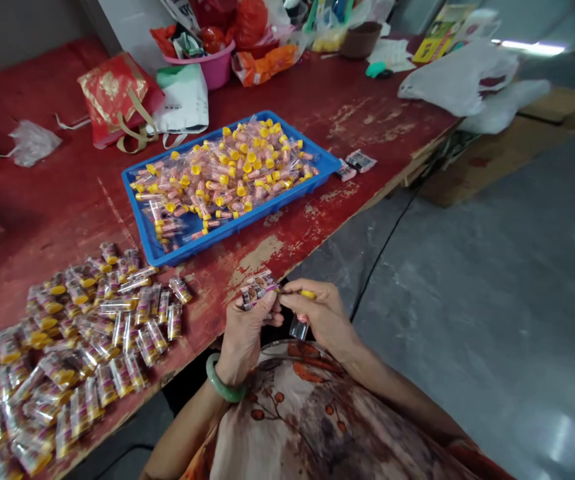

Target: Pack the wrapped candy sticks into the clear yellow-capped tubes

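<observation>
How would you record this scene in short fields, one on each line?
left hand: holding printed labels
right hand: holding small tube, yellow cap
left wrist: green bangle
blue tray: many yellow-capped tubes
table: red, paint worn
left of tray, nearer the person: many clear-wrapped packs
beyond tray: red bag, pink basin

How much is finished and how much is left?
The purple-banded tubes piled on the red table look done. The left hand holds printed labels; the right hand, a yellow-capped tube. The pink tubes in the blue tray look left to do.
</observation>
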A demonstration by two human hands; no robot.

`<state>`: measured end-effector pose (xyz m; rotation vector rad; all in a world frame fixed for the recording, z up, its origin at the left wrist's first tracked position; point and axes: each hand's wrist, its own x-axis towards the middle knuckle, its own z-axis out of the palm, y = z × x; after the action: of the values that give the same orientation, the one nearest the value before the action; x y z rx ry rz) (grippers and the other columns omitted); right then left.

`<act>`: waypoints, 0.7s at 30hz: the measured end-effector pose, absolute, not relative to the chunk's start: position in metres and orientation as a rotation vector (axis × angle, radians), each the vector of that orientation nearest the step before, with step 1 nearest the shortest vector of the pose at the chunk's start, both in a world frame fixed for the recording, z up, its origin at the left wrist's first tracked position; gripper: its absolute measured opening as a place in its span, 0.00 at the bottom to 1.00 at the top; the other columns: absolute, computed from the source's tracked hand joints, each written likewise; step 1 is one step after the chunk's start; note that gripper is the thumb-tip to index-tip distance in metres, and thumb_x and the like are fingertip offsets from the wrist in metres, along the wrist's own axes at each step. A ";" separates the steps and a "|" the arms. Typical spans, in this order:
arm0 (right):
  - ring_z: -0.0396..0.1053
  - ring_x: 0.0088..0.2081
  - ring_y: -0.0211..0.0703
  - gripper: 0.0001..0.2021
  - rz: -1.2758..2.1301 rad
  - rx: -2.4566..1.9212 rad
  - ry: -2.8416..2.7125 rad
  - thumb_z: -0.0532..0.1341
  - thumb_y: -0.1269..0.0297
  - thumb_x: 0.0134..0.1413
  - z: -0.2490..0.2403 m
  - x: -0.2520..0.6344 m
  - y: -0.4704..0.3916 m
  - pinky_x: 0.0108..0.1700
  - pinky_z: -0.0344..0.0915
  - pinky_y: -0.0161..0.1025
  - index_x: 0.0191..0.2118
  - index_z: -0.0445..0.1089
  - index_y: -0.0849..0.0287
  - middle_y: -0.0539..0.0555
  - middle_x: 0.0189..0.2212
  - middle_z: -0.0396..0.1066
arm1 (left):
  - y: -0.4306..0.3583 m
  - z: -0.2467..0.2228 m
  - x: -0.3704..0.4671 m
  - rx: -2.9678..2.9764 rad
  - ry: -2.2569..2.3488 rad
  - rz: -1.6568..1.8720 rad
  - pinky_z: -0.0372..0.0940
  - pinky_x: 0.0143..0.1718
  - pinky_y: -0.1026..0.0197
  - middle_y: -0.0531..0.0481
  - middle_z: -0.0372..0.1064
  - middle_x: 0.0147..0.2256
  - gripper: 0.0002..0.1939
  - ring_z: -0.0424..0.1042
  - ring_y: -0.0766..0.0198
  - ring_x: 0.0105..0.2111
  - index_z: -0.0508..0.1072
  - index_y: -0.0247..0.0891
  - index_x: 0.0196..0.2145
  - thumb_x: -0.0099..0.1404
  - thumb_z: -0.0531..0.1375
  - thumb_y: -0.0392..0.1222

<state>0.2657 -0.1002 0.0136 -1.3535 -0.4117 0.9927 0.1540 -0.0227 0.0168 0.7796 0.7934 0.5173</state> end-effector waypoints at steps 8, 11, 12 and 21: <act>0.49 0.17 0.28 0.09 1.090 -1.331 -0.371 0.67 0.60 0.41 0.020 0.274 -0.105 0.20 0.46 0.30 0.24 0.72 0.61 0.43 0.14 0.57 | -0.018 0.026 0.160 0.696 0.779 0.576 0.68 0.28 0.65 0.50 0.76 0.34 0.18 0.73 0.65 0.30 0.76 0.36 0.37 0.49 0.72 0.44; 0.48 0.18 0.26 0.14 1.095 -1.382 -0.362 0.67 0.54 0.44 0.024 0.277 -0.109 0.19 0.44 0.29 0.25 0.71 0.62 0.43 0.16 0.55 | -0.014 0.026 0.160 0.716 0.821 0.565 0.69 0.30 0.64 0.48 0.76 0.33 0.16 0.74 0.64 0.30 0.76 0.33 0.36 0.49 0.72 0.40; 0.49 0.18 0.26 0.16 1.094 -1.386 -0.348 0.66 0.52 0.46 0.025 0.279 -0.111 0.19 0.43 0.28 0.26 0.71 0.62 0.44 0.17 0.56 | -0.012 0.025 0.160 0.706 0.845 0.587 0.69 0.29 0.64 0.48 0.76 0.32 0.15 0.73 0.65 0.29 0.76 0.33 0.34 0.49 0.72 0.40; 0.66 0.26 0.30 0.05 0.804 -1.173 -0.639 0.61 0.66 0.57 0.024 0.282 -0.140 0.28 0.64 0.34 0.40 0.71 0.54 0.50 0.40 0.63 | -0.009 0.023 0.162 0.543 0.872 0.662 0.67 0.23 0.67 0.53 0.73 0.27 0.15 0.71 0.69 0.24 0.75 0.34 0.31 0.46 0.73 0.40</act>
<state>0.2817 -0.1400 0.0235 -1.1725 -0.6387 0.8039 0.1615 -0.0085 0.0235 0.5429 0.8720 0.6615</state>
